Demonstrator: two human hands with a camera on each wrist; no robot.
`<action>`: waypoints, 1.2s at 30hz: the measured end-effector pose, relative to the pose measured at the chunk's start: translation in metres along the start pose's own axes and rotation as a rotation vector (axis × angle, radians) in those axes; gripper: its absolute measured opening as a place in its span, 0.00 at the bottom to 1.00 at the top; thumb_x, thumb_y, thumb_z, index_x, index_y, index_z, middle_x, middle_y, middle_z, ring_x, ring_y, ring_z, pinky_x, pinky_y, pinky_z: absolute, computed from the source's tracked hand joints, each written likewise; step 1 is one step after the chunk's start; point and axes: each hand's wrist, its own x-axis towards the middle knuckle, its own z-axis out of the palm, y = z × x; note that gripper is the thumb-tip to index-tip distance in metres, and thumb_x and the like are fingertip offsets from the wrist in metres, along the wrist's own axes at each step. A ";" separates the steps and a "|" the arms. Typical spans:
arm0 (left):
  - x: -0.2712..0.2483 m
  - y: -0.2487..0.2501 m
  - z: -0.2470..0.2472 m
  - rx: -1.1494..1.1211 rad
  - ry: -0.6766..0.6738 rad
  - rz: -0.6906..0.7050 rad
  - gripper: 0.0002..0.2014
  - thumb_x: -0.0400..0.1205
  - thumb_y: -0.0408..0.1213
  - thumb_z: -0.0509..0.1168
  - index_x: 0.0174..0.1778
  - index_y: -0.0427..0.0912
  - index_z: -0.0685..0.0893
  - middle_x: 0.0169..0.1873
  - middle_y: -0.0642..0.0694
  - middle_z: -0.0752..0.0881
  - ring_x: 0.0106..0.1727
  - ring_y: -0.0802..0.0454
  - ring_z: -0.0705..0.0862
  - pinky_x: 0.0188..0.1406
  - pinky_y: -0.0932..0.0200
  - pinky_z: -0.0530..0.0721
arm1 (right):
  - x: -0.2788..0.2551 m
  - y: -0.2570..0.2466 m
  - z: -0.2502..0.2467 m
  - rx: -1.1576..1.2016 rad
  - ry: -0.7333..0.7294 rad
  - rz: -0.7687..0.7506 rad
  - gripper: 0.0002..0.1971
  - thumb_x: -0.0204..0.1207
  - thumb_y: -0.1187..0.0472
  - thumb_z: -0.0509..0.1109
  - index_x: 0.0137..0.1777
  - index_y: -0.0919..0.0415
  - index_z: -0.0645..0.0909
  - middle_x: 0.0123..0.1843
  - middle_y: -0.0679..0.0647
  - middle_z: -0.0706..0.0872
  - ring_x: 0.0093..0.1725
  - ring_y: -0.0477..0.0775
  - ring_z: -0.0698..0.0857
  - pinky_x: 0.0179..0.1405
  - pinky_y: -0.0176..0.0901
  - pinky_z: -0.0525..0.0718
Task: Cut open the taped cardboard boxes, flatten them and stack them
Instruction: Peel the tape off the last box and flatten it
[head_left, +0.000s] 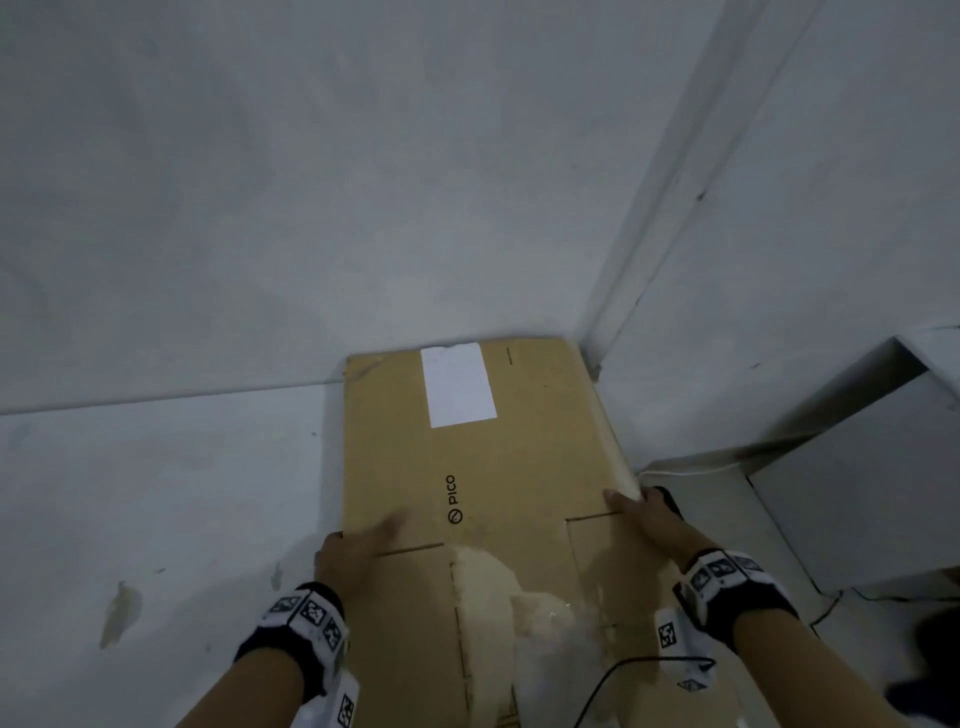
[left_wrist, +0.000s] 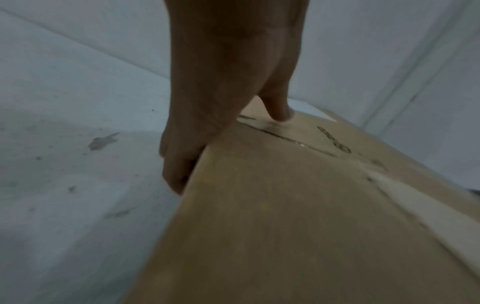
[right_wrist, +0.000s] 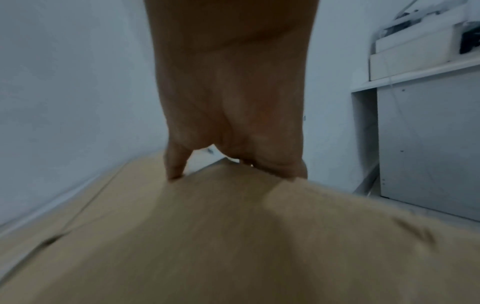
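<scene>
A flattened brown cardboard box (head_left: 478, 462) printed PICO, with a white label (head_left: 458, 384) near its far end, lies lengthwise toward the corner of the room. My left hand (head_left: 358, 545) grips its left edge, thumb on top and fingers curled under the edge (left_wrist: 179, 176). My right hand (head_left: 649, 514) grips the right edge the same way, thumb (right_wrist: 176, 166) on the top face and fingers wrapped over the side. Torn clear tape (head_left: 498, 587) clings to the near flaps between my wrists. The cardboard (left_wrist: 285, 216) fills the lower part of both wrist views.
White walls meet in a corner (head_left: 597, 358) just beyond the box's far end. A white cabinet (head_left: 857, 478) stands at the right, with a shelf of white equipment (right_wrist: 415, 49) above it. A thin cable (head_left: 691, 470) runs along the floor by the cabinet. Pale stained floor (head_left: 156, 519) lies on the left.
</scene>
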 end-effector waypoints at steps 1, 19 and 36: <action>0.001 0.005 -0.002 -0.060 -0.002 -0.030 0.71 0.43 0.77 0.73 0.78 0.34 0.68 0.72 0.35 0.76 0.69 0.35 0.77 0.70 0.44 0.75 | 0.003 -0.003 -0.008 0.060 -0.030 0.001 0.60 0.51 0.29 0.83 0.77 0.66 0.69 0.64 0.62 0.84 0.55 0.63 0.88 0.51 0.55 0.89; -0.019 -0.019 -0.019 0.005 0.028 0.017 0.70 0.49 0.76 0.75 0.80 0.33 0.63 0.76 0.37 0.72 0.74 0.38 0.73 0.76 0.43 0.70 | -0.050 0.033 0.007 0.158 -0.151 0.085 0.58 0.51 0.27 0.82 0.75 0.62 0.68 0.63 0.58 0.84 0.58 0.59 0.86 0.58 0.56 0.87; 0.002 -0.027 -0.031 0.155 -0.062 -0.049 0.71 0.45 0.84 0.67 0.81 0.43 0.66 0.77 0.40 0.71 0.77 0.41 0.70 0.81 0.43 0.62 | -0.042 -0.002 0.017 0.227 -0.178 0.155 0.59 0.44 0.22 0.81 0.73 0.58 0.77 0.63 0.57 0.87 0.62 0.62 0.85 0.69 0.59 0.80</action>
